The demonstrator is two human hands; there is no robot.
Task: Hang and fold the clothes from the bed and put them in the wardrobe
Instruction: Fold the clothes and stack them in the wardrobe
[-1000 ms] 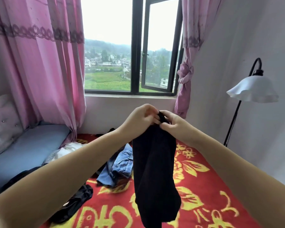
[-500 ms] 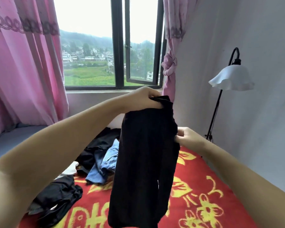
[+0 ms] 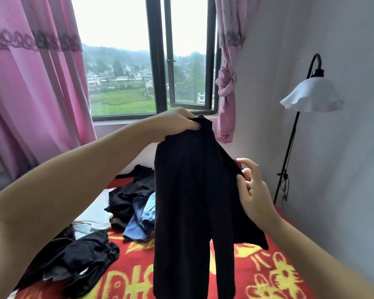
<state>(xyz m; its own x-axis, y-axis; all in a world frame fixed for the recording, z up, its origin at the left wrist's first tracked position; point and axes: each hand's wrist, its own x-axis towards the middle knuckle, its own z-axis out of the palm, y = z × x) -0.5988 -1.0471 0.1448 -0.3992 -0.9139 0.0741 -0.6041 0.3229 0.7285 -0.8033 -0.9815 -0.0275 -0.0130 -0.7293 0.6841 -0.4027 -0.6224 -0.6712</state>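
The left hand [image 3: 177, 124] grips the top edge of a black garment [image 3: 192, 201], which hangs above the red bedspread [image 3: 268, 277]. The right hand [image 3: 255, 193] pinches its right edge, other fingers spread. It looks like sorting out the shape; next, find a shoulder or waistband to fold.

Your black garment [image 3: 192, 201] ran off the bottom edge, hem unseen, and hid part of the jeans [image 3: 141, 214]. Your right hand [image 3: 254, 190] thumb was tucked behind its fabric. The lamp [image 3: 311, 97] base was hidden behind the bed [image 3: 268, 275].
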